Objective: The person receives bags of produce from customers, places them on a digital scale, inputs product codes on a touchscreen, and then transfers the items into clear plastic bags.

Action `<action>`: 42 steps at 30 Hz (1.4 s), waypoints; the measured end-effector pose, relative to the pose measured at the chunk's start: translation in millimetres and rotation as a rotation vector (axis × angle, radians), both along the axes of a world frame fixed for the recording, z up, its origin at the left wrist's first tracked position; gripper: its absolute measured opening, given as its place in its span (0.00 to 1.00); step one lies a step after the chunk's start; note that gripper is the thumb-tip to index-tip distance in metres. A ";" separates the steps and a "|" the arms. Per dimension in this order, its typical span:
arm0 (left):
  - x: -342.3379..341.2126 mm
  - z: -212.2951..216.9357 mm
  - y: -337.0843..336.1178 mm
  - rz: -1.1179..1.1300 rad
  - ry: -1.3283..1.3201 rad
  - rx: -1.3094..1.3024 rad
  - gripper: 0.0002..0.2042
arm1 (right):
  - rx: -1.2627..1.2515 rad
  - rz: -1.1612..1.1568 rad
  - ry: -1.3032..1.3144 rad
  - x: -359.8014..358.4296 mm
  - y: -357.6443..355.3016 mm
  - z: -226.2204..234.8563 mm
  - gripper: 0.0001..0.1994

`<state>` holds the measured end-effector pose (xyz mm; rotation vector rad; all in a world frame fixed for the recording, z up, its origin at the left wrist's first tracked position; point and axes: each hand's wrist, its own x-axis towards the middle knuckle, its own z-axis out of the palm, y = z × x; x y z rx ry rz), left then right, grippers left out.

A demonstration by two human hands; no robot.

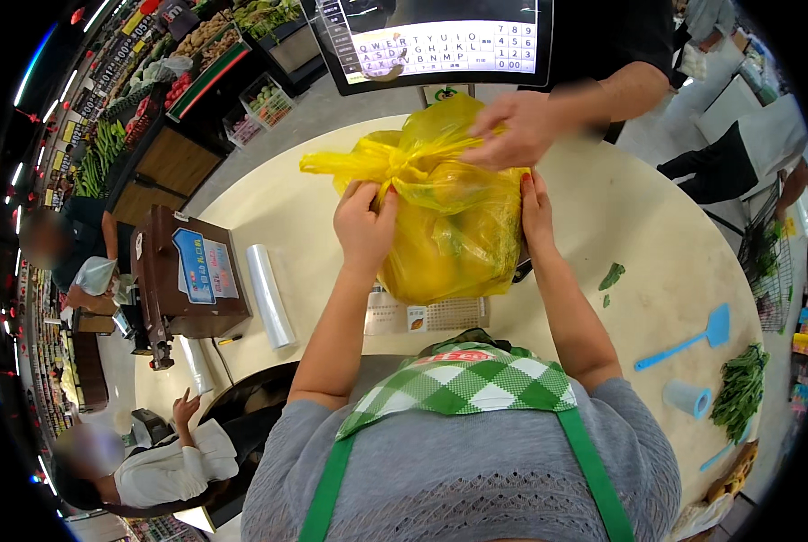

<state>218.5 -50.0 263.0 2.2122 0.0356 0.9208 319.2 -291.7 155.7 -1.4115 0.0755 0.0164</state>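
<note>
A full yellow plastic bag (449, 244), knotted at the top, is between my two hands over the round table. Rounded yellowish shapes show through its thin film, too blurred to name. My left hand (366, 221) grips the bag's left side just under the knot, fingertips pressed into the film. Against the right side, my right hand (537, 215) holds the bag with its fingers along the edge. Another person's hand (517, 126) reaches in from the upper right, over the top of the bag.
A screen (449, 45) stands beyond the bag. On the pale table (666, 244) are a brown machine (192, 271), a clear film roll (270, 296), a blue fly swatter (689, 339), a tape roll (687, 397) and green vegetables (740, 388). People stand at left and right.
</note>
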 end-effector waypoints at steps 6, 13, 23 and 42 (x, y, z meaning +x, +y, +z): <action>-19.3 -2.2 21.0 -0.011 0.111 -0.061 0.07 | -0.239 0.023 -0.332 -28.6 0.1 11.4 0.26; -38.8 -9.4 28.7 -0.087 0.039 -0.162 0.10 | -0.308 -0.002 -0.358 -27.0 -16.6 -7.1 0.25; -114.1 -171.7 153.8 0.268 0.596 -0.034 0.35 | -0.428 -0.145 -0.649 27.2 -21.0 61.3 0.20; -103.8 -208.9 105.2 0.240 1.643 0.337 0.73 | -0.805 -0.274 -0.791 110.8 15.0 113.9 0.18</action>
